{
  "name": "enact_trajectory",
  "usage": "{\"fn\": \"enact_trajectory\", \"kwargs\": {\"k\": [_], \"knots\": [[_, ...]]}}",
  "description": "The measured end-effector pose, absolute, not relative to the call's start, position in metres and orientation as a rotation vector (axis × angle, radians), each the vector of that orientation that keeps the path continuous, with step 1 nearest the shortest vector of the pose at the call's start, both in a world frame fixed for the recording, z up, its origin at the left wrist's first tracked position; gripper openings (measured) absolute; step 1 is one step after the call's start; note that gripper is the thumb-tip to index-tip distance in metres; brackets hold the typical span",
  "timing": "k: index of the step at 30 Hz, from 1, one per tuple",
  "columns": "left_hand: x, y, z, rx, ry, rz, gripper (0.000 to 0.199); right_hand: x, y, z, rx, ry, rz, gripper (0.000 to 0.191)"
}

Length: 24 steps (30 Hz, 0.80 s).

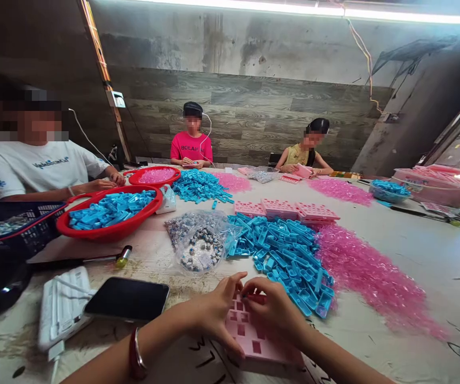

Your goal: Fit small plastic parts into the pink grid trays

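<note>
A pink block with square holes point(272, 349) lies on the table in front of me. My left hand point(214, 309) grips its left side, thumb at the near corner and fingers at the far end. Over the block's far part, my right hand point(276, 306) is closed in a pinch; what its fingertips hold is too small and hidden to name. Just beyond my hands lies a heap of blue plastic trays point(282, 250). Pink clear plastic pieces point(374, 277) spread to its right. A clear bag of small metallic parts point(201, 245) sits beyond my left hand.
Left of my forearm are a black phone point(128, 298) and a white power bank point(64, 304). A red basket point(105, 232) holds blue pieces; a hammer point(121, 257) lies near it. Stacked pink blocks point(280, 209) stand behind the blue heap. Three people sit across and left.
</note>
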<state>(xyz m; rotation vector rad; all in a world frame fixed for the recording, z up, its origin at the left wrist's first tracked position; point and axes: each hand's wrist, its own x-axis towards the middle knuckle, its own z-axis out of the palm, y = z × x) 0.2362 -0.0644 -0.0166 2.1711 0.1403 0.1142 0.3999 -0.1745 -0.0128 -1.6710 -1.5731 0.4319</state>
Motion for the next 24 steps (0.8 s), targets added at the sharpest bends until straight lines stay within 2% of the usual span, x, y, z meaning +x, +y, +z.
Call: {"fn": "enact_trajectory", "kwargs": {"k": [11,14,18,24], "knots": [[0.236,-0.065,-0.017,2.200,0.156,0.112,0.125,0.398,-0.168,-0.005,-1.635,-1.798,0.297,0.026],[0.235,-0.064,-0.017,2.177,0.162,0.094,0.123,0.421,-0.171,0.006,-1.626,-1.779,0.207,0.030],[0.235,-0.063,-0.016,2.159,0.191,0.036,0.125,0.497,-0.209,0.022,-2.062,-1.337,-0.205,0.026],[0.236,-0.066,-0.011,2.167,0.173,0.065,0.119,0.567,-0.277,-0.002,-2.314,-1.094,-0.349,0.044]]}}
